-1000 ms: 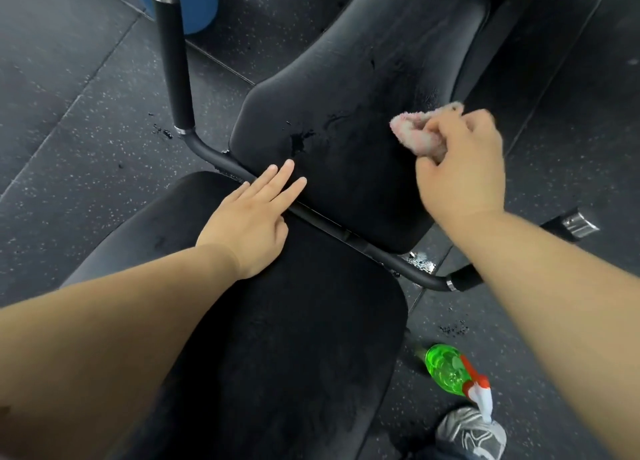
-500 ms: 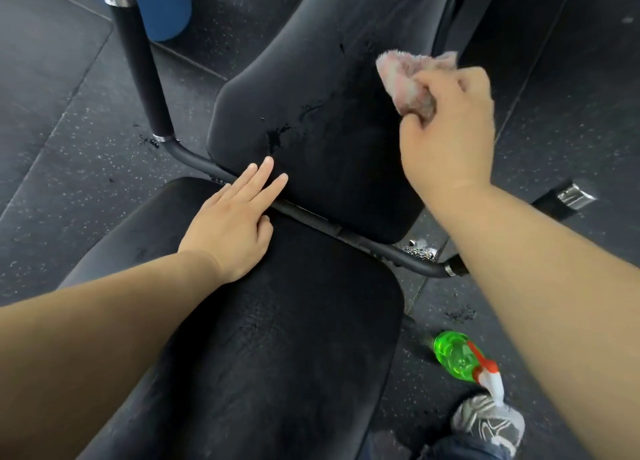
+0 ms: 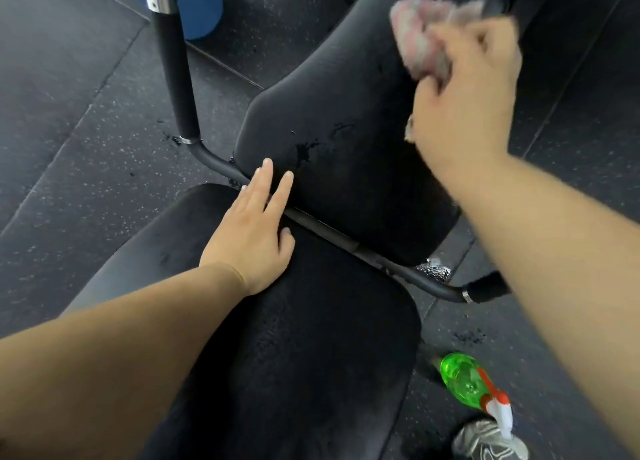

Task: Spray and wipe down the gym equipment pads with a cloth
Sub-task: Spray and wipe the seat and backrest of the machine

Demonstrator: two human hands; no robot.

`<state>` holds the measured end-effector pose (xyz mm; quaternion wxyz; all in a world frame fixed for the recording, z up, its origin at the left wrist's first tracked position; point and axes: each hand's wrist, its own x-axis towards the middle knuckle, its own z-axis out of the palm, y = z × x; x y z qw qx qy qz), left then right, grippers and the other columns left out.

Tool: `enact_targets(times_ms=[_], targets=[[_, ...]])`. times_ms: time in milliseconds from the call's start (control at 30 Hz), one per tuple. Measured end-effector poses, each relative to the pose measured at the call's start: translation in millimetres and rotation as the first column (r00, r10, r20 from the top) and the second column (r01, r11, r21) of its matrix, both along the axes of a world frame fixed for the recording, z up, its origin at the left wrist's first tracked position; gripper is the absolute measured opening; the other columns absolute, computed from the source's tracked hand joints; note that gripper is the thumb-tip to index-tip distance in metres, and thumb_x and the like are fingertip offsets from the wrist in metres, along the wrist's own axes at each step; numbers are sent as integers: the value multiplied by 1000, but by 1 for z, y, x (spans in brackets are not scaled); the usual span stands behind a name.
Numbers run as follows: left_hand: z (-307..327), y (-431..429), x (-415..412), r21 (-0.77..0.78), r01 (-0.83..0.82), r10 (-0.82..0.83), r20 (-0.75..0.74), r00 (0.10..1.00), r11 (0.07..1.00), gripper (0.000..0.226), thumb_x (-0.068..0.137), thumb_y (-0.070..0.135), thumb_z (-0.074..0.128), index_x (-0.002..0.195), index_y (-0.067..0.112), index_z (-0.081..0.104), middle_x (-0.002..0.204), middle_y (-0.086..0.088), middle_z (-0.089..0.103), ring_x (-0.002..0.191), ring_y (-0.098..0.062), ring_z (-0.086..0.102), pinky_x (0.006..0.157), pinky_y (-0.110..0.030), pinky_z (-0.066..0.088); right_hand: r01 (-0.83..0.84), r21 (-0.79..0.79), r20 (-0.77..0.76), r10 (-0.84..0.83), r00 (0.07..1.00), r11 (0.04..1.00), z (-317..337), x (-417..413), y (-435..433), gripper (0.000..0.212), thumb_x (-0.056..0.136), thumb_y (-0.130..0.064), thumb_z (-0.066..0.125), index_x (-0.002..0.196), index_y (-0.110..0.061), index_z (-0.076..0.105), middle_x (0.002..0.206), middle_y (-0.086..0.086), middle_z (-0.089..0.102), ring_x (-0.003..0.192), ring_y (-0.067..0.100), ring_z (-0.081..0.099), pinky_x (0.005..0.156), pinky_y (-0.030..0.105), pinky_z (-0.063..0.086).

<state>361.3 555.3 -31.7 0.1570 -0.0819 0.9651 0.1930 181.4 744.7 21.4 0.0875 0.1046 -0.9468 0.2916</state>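
Observation:
My right hand (image 3: 464, 89) grips a bunched pink cloth (image 3: 422, 33) and presses it on the upper part of the black back pad (image 3: 329, 113), which shows wet spray marks near its lower edge. The hand and cloth are motion-blurred. My left hand (image 3: 252, 231) lies flat with fingers apart on the far edge of the black seat pad (image 3: 294, 355), its fingertips reaching over the black metal bar (image 3: 329, 232) between the two pads. A green spray bottle (image 3: 467, 383) with an orange and white trigger lies on the floor to the right of the seat.
A black upright handle (image 3: 175, 68) with a chrome cap rises left of the back pad. A blue object (image 3: 194, 6) stands behind it. The floor is dark speckled rubber tile (image 3: 69, 113). A grey shoe (image 3: 491, 442) shows at the bottom right, beside the bottle.
My right hand has slid the cloth up the back pad, away from me. My left hand has stayed on the seat pad's edge. The camera has shifted slightly.

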Motion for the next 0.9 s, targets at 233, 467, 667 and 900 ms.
enact_targets(times_ms=[233, 467, 667, 900], targets=[[-6, -3, 1, -15, 30, -30, 7, 1000, 999, 72, 90, 22, 47, 156, 14, 20, 164, -12, 1, 151, -28, 9, 121, -41, 20, -346, 171, 175, 317, 932, 922, -35, 56, -19, 37, 79, -9, 62, 116, -13, 67, 121, 11, 59, 95, 33, 55, 82, 43, 51], [-6, -4, 0, -40, 35, -35, 10, 999, 999, 72, 89, 24, 45, 155, 13, 21, 164, -13, 2, 151, -25, 9, 120, -33, 13, -488, 45, 317, 451, 834, 872, -54, 120, -11, 32, 70, 3, 69, 100, -9, 71, 90, 8, 58, 76, 30, 57, 56, 34, 51], [-9, -5, 2, -32, 34, -34, -5, 999, 999, 73, 90, 21, 52, 156, 15, 19, 165, -9, 1, 152, -23, 6, 121, -39, 19, 58, 28, 54, -60, 997, 998, 26, -44, -16, 48, 89, -3, 45, 133, -17, 58, 129, 6, 45, 117, 20, 44, 87, 10, 28], [-9, -5, 0, -19, 22, -22, -11, 1000, 1000, 71, 89, 24, 45, 156, 15, 21, 165, -10, 1, 151, -24, 9, 120, -37, 18, -393, 193, 234, 347, 908, 899, -33, 61, -29, 49, 79, -5, 61, 125, -21, 62, 127, 8, 54, 97, 31, 52, 78, 42, 51]])
